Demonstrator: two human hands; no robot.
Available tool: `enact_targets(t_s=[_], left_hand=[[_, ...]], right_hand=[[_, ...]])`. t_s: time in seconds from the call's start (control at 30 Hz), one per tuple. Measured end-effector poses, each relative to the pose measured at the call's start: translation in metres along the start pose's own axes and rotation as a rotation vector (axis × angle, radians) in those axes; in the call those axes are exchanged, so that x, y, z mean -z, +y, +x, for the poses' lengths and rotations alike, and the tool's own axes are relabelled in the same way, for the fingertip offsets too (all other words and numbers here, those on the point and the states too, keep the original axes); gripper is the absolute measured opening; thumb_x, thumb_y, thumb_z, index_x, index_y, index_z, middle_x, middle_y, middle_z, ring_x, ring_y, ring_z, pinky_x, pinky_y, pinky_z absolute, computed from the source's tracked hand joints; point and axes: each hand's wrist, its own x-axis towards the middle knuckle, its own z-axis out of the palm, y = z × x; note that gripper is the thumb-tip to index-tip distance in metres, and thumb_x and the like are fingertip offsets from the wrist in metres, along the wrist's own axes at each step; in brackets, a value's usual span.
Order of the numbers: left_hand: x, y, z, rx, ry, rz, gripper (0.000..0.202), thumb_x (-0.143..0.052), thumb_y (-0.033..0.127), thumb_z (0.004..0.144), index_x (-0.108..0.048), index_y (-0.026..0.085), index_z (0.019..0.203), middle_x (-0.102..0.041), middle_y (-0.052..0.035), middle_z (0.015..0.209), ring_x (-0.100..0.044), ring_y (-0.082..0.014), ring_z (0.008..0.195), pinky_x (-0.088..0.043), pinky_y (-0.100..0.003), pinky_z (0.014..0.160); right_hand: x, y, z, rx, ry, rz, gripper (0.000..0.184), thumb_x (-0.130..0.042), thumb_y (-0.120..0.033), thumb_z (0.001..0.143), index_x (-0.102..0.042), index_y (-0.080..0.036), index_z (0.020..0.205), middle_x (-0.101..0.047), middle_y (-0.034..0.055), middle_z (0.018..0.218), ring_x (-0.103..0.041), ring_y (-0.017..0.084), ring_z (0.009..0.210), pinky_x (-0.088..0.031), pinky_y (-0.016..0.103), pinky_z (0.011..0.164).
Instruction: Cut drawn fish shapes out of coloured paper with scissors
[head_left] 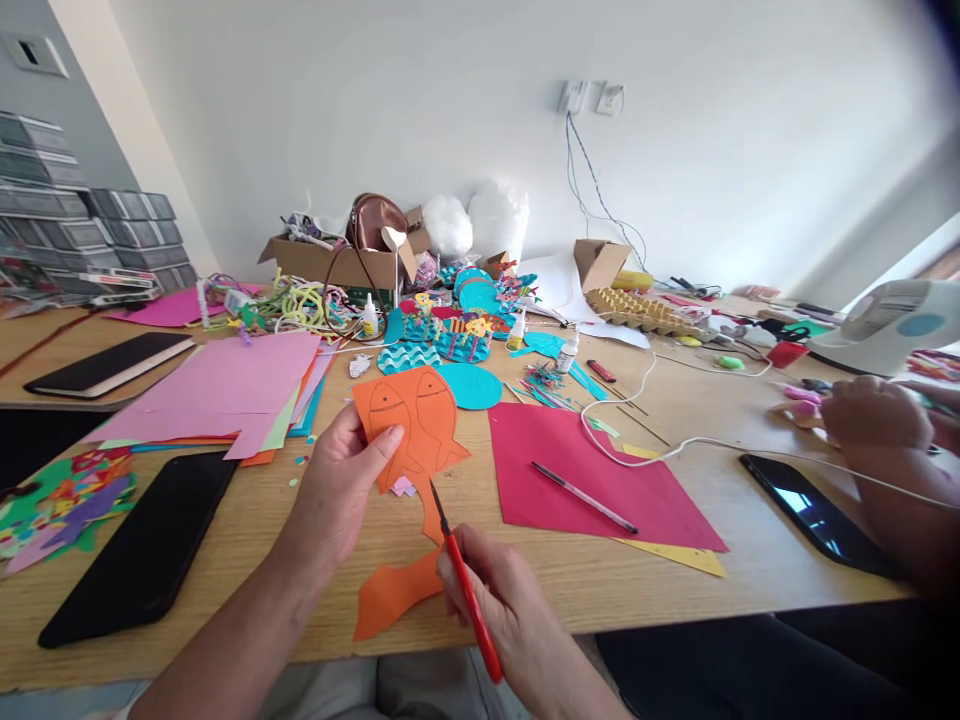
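holding orange paper fish (415,415) to scissors (469,595)

pinching it in the left grip (341,485), thumb clenched over its lower edge, just above the desk (570,575). grasping the scissors by red handles in the right grip (510,610), blades pointing up and away, tips at the strip under the tail. lying up and left of the right grip, long axis head-far to tail-near, nearer the left grip. trailing an orange offcut (390,597) toward the desk edge.

Orange paper fish (412,425) (pencil-lined eyes), red-handled scissors (469,590), crimson sheet (555,440), pink paper stack (225,390).
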Motion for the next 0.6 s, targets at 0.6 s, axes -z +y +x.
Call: enact_targets(t_s=[0.6], left_hand=[[0.001,-0.007,-0.003,0.049,-0.029,-0.004,0.025,-0.066,0.023,0.073,-0.064,0.023,0.099,-0.070,-0.0002,0.097,-0.063,-0.0182,0.090,-0.048,-0.029,0.081]], right_hand=[[-0.003,0.014,0.007,-0.009,0.027,0.014,0.033,-0.040,-0.039,0.089,-0.042,-0.018,0.064,-0.043,-0.0034,0.057,-0.039,0.010,0.056,-0.025,0.023,0.051]])
